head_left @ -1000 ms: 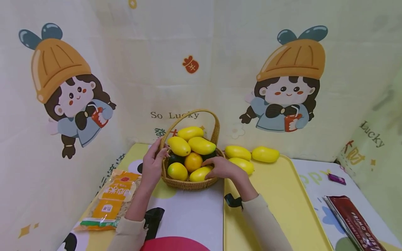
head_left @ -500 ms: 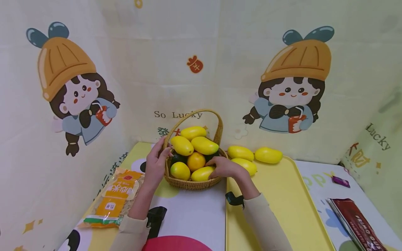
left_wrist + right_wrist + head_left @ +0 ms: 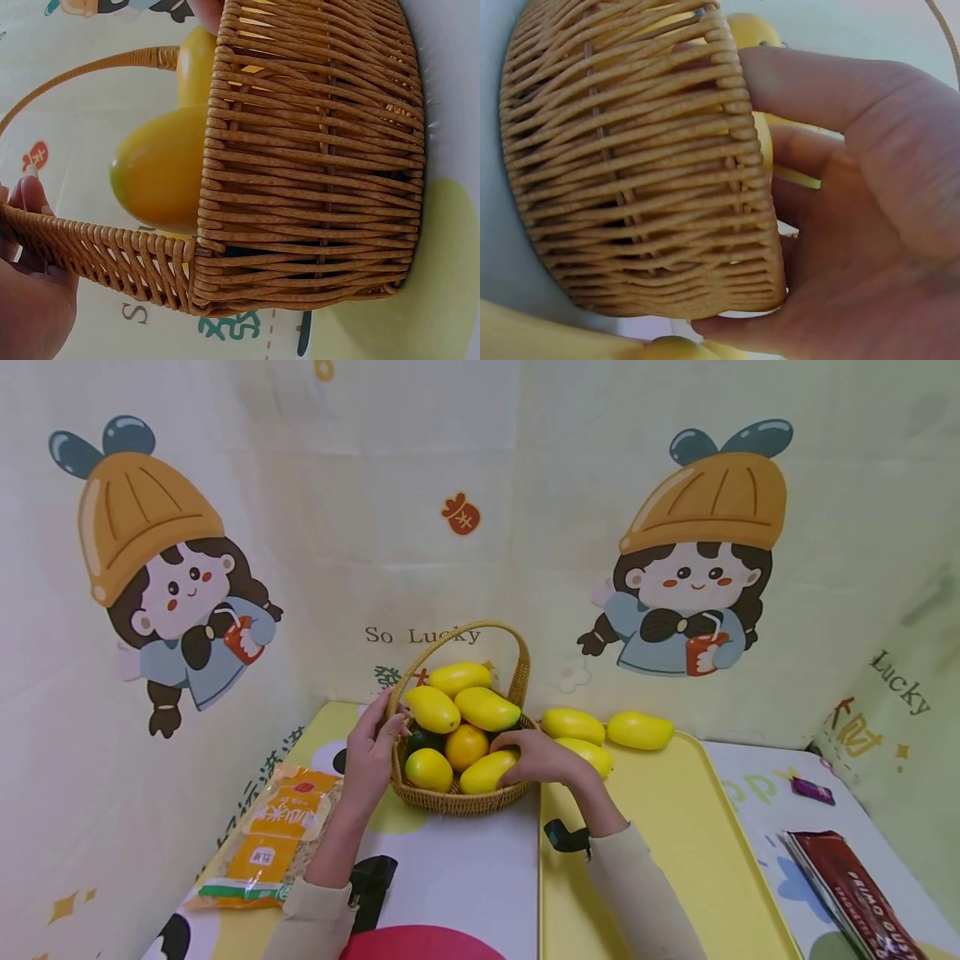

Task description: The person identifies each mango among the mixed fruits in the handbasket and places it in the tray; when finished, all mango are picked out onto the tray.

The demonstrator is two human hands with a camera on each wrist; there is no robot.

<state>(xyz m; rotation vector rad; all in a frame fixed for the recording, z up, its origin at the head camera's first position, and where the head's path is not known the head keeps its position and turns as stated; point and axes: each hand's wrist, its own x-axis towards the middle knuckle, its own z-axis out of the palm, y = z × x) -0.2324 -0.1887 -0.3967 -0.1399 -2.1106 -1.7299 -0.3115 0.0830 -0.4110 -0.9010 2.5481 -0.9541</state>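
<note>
A wicker basket (image 3: 465,802) full of fruit stands at the back of the table, its handle (image 3: 480,625) arching above. My left hand (image 3: 367,756) holds the left side of the handle, fingers curled round the wicker in the left wrist view. Over the right rim, my right hand (image 3: 543,758) grips a yellow mango (image 3: 487,773) at the front right; the basket wall (image 3: 652,165) hides part of that grip in the right wrist view. An orange (image 3: 466,747), a lemon-like yellow fruit (image 3: 428,769), dark green fruit (image 3: 425,740) and more mangoes (image 3: 486,708) fill the basket.
A yellow tray (image 3: 660,860) lies right of the basket, with 3 mangoes (image 3: 640,730) at its far end. An orange grain bag (image 3: 270,835) lies at left. To the right are a dark red packet (image 3: 851,893) and a small purple packet (image 3: 813,791). Cloth walls (image 3: 525,460) surround the table.
The mango under my right hand has tilted slightly, its right end higher, and the right hand has shifted a little with it. The left hand keeps its hold on the handle.
</note>
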